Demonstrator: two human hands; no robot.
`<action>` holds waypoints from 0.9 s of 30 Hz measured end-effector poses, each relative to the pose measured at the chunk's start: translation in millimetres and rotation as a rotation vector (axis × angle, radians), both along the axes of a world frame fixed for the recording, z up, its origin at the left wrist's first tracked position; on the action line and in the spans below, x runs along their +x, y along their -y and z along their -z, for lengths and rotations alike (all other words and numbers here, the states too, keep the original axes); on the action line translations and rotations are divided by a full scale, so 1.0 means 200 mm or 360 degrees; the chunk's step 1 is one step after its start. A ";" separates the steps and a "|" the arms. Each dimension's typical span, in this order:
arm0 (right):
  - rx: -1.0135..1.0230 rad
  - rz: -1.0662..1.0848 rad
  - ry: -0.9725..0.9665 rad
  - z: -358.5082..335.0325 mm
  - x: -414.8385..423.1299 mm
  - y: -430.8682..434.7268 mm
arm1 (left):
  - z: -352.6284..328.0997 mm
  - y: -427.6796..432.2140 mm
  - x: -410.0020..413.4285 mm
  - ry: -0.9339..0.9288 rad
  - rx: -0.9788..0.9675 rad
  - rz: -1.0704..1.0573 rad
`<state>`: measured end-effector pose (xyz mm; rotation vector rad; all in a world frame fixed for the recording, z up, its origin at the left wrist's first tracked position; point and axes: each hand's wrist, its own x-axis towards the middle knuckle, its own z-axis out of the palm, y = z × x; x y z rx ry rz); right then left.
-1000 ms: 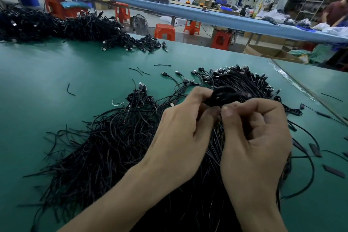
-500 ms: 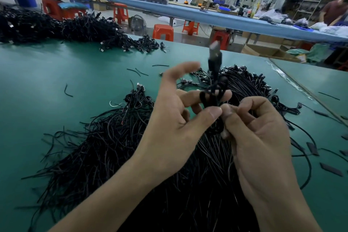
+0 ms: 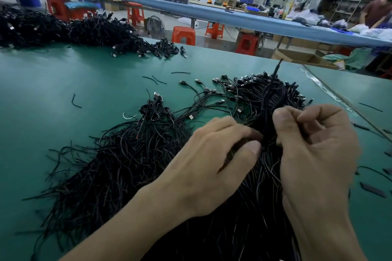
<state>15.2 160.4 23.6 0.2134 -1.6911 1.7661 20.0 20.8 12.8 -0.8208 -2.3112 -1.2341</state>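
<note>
Open green table (image 3: 63,82) left of the grip; table seam (image 3: 331,91) close on its right; cable pile (image 3: 127,165) beneath. Coiled black cable (image 3: 272,95) stands up from the curled right hand (image 3: 318,154), which grips it. Left hand (image 3: 212,159) pinches its lower end with thumb and forefinger.

- To our left we have bare green table mat (image 3: 53,133), with one short bent black wire offcut (image 3: 75,101) on it.
- The sprawling heap of thin black cables (image 3: 118,165) fills the middle.
- A second long pile of black cables (image 3: 84,32) blocks the far left.
- Flat black scraps (image 3: 372,190) litter our right.
</note>
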 end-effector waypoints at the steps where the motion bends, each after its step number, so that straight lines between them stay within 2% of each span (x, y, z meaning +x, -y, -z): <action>1: 0.0009 -0.0039 -0.0002 -0.01 0.01 0.01 | 0.00 0.00 0.00 0.0080 0.0069 0.0043; 4: 0.0049 -0.0191 0.0011 -0.01 0.02 0.03 | -0.01 -0.01 0.00 0.0346 0.0394 0.0078; 8: 0.0093 -0.0345 0.0046 0.01 0.02 0.07 | -0.02 0.01 -0.03 0.0919 0.0936 0.0210; 10: 0.0081 -0.0451 0.0092 0.02 0.02 0.08 | -0.03 0.03 -0.05 0.0982 0.1106 0.0207; 13: 0.0103 -0.0561 0.0196 0.04 0.01 0.08 | -0.03 0.05 -0.06 0.0981 0.1192 0.0089; 17: 0.0156 -0.0576 0.0304 0.06 -0.01 0.05 | -0.03 0.07 -0.07 0.0849 0.1081 0.0080; 20: 0.0104 -0.0473 0.0347 0.08 -0.03 0.03 | -0.01 0.06 -0.07 0.0641 0.0810 0.0142; 25: 0.0011 -0.0366 0.0305 0.09 -0.05 0.00 | 0.00 0.04 -0.06 0.0198 0.0310 -0.0105; 27: 0.0037 -0.0254 0.0294 0.09 -0.06 0.00 | 0.01 0.03 -0.05 0.0159 0.0274 -0.0154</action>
